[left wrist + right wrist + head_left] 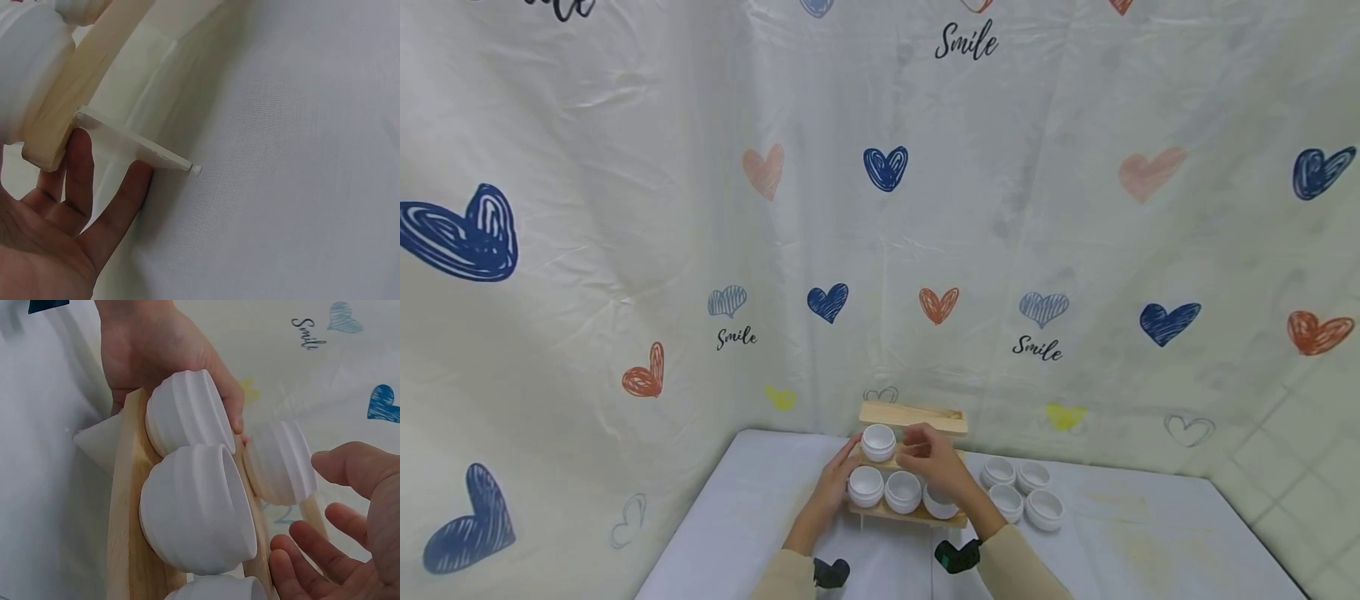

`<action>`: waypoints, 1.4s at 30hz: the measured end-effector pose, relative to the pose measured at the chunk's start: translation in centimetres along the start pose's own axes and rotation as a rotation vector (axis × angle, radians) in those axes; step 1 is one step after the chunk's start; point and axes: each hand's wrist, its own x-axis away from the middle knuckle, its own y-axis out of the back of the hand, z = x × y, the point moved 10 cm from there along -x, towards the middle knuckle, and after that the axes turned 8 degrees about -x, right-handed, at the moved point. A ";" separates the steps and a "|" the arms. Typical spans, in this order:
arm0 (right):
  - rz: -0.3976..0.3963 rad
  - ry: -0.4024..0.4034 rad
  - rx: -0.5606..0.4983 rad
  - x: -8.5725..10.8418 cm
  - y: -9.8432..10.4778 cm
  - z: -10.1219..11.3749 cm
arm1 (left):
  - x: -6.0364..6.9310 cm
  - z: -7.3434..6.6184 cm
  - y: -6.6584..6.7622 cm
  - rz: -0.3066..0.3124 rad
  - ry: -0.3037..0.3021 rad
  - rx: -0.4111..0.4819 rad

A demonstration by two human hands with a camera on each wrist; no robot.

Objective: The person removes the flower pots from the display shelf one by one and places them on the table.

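A tiered wooden stand [910,517] with white supports bears white ribbed cups. Three stand on its lower tier, among them the middle cup [902,492], and one upper cup [878,442] sits on the tier behind. My left hand [833,482] holds the stand's left end; in the left wrist view its fingers [79,165] lie under the wooden edge and against a white support [134,144]. My right hand [936,458] is over the stand, right of the upper cup, fingers spread and holding nothing. Its thumb [350,465] is close to the upper cup [281,462]; contact is unclear.
Several more white cups [1043,510] stand grouped on the white-covered table [1120,533], right of the stand. A top wooden tier [913,416] rises at the back, near a hanging cloth [970,225] printed with hearts.
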 end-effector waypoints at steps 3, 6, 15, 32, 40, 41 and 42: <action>0.004 0.013 0.009 -0.4 -0.4 0.2 | 0.0 -0.1 0.1 0.000 -0.002 -0.004; 0.004 0.025 0.020 -0.7 -0.8 0.5 | 0.0 -0.2 0.2 0.002 -0.003 0.008; 0.018 0.017 0.034 -1.4 -1.6 0.4 | 0.1 -0.6 0.5 -0.016 -0.018 -0.016; -0.069 0.008 0.086 -2.0 -2.3 0.5 | 0.2 -0.7 0.5 0.004 -0.032 0.000; -0.121 0.022 0.116 -1.7 -2.3 1.1 | 0.1 -0.5 0.5 0.006 -0.017 -0.004; -0.124 0.025 0.118 -1.7 -2.3 1.2 | 0.1 -0.5 0.5 0.008 -0.020 -0.004; -0.126 0.026 0.120 -1.7 -2.3 1.2 | 0.1 -0.4 0.5 0.010 -0.023 -0.005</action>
